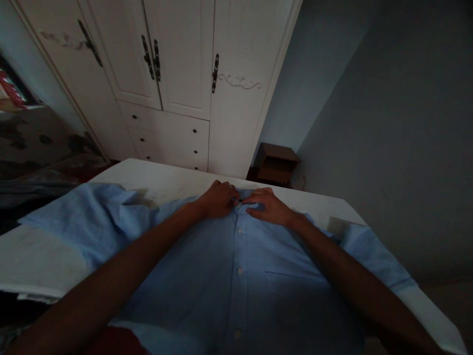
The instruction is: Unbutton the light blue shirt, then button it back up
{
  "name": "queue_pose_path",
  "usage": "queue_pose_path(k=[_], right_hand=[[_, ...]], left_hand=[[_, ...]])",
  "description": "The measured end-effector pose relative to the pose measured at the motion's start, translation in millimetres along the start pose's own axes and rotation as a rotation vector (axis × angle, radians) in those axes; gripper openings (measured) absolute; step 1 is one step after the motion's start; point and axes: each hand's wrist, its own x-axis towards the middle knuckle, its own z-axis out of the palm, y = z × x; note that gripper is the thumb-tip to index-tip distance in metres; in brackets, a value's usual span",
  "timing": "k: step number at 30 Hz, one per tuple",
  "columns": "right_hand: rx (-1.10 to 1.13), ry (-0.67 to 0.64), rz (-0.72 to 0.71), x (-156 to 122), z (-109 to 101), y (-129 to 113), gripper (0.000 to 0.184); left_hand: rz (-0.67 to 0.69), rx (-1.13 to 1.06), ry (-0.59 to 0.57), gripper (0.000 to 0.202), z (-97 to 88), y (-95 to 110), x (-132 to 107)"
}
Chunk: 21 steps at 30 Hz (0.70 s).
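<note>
A light blue button-up shirt (207, 266) lies front side up, its collar end away from me and its short sleeves spread to both sides. White buttons run down the middle placket, and a chest pocket shows on the right half. My left hand (220, 198) is closed on the collar at the neck opening, its fingers bent around the cloth. Just beside it, my right hand (271, 205) pinches the other side of the collar near the top of the placket. The fingertips of both hands nearly meet there. Whatever lies right between them is too small and dark to make out.
Under the shirt is a white table (44, 261) with angled corners. Beyond it stands a white wardrobe (185, 64) with dark handles and drawers. A small brown open cabinet (278, 162) sits by the grey wall on the right. Dark bundled items (48, 177) lie at the left.
</note>
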Motion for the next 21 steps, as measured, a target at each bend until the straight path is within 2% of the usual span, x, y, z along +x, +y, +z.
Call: queue_pose_path(k=[2, 6, 9, 14, 21], right_hand=[[0.008, 0.06, -0.077, -4, 1, 4, 0.011], [-0.043, 0.145, -0.17, -13, 11, 1, 0.013], [-0.112, 0.204, -0.26, -16, 19, -6, 0.015], [-0.257, 0.277, -0.354, -18, 21, -13, 0.017], [-0.332, 0.335, -0.37, -18, 22, -14, 0.019]], left_hand=[[-0.022, -0.057, 0.016, 0.024, 3.9, 2, -1], [-0.019, -0.272, 0.037, 0.017, 9.3, -2, -4], [0.015, -0.467, 0.028, 0.025, 10.0, -8, -8], [0.066, -0.466, -0.01, 0.023, 8.2, -10, -12], [-0.116, -0.642, 0.134, 0.015, 21.5, 0, -4]])
